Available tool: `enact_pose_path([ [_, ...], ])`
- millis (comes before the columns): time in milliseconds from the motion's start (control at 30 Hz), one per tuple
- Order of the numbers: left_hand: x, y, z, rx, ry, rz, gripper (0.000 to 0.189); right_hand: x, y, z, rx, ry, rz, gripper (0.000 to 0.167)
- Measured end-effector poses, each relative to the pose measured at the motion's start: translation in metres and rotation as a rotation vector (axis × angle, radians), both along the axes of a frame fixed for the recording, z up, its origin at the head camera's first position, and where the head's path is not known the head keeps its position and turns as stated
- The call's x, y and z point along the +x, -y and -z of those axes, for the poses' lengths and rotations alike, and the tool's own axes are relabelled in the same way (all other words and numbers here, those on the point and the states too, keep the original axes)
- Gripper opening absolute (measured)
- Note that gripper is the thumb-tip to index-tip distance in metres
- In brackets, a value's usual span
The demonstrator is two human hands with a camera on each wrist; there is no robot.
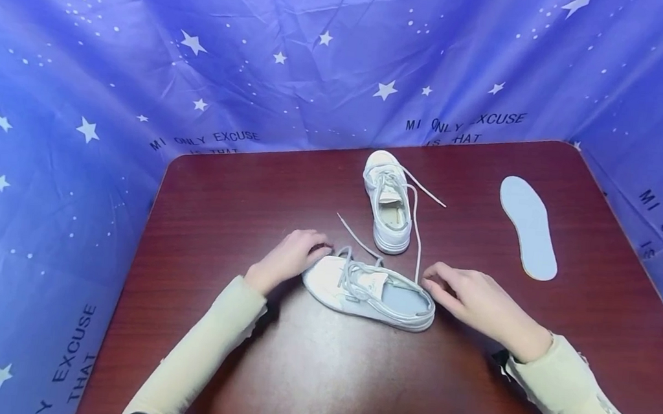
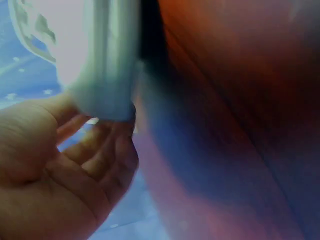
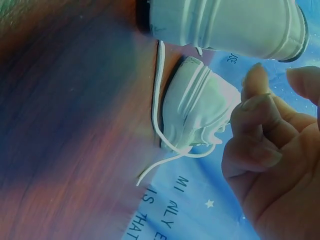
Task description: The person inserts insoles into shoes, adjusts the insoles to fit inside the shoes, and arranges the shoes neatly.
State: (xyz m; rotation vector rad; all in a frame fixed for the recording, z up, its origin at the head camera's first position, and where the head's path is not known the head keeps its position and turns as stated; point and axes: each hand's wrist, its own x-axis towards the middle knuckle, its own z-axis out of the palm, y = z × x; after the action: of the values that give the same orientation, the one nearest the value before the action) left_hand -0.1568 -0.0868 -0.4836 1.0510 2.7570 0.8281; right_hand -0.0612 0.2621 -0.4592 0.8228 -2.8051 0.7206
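Note:
A white lace-up sneaker point(image 1: 332, 278) lies across the table with its toe to the left, a pale insole point(image 1: 403, 300) visible inside. My left hand point(image 1: 292, 256) is at its toe, thumb and loosely bent fingertips right at the edge; the left wrist view shows these fingers point(image 2: 100, 155) by the toe point(image 2: 112, 75). Just off the heel, my right hand point(image 1: 478, 306) has loosely bent fingers and holds nothing. In the right wrist view a gap shows between those fingers point(image 3: 255, 120) and the heel point(image 3: 240, 25).
A second white sneaker point(image 1: 393, 238) stands behind the first, toe away from me, its loose lace point(image 1: 417, 227) trailing down. Toward the right lies a separate pale insole point(image 1: 528, 229). Blue starry curtains point(image 1: 297, 55) surround the brown table point(image 1: 238, 206).

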Motion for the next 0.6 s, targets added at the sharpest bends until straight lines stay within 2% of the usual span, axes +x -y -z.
enact_pose_path([
  [100, -0.015, -0.009, 0.001, -0.093, 0.121, 0.017, 0.010, 0.002, -0.001, 0.002, 0.018, -0.002, 0.012, 0.010],
  [200, -0.023, -0.016, 0.001, -0.184, 0.174, 0.062, 0.007, 0.003, -0.001, 0.004, 0.031, -0.007, 0.016, 0.010],
  [333, -0.026, -0.016, 0.003, -0.228, 0.144, 0.133, 0.011, 0.004, -0.001, 0.004, 0.040, -0.012, 0.015, 0.010],
  [467, -0.022, -0.012, 0.005, -0.155, 0.113, 0.176, 0.014, 0.003, -0.001, 0.002, 0.055, -0.009, 0.018, 0.009],
  [600, -0.013, -0.012, 0.004, -0.083, 0.063, 0.171, 0.011, 0.002, -0.002, 0.000, 0.071, -0.004, 0.030, 0.008],
])
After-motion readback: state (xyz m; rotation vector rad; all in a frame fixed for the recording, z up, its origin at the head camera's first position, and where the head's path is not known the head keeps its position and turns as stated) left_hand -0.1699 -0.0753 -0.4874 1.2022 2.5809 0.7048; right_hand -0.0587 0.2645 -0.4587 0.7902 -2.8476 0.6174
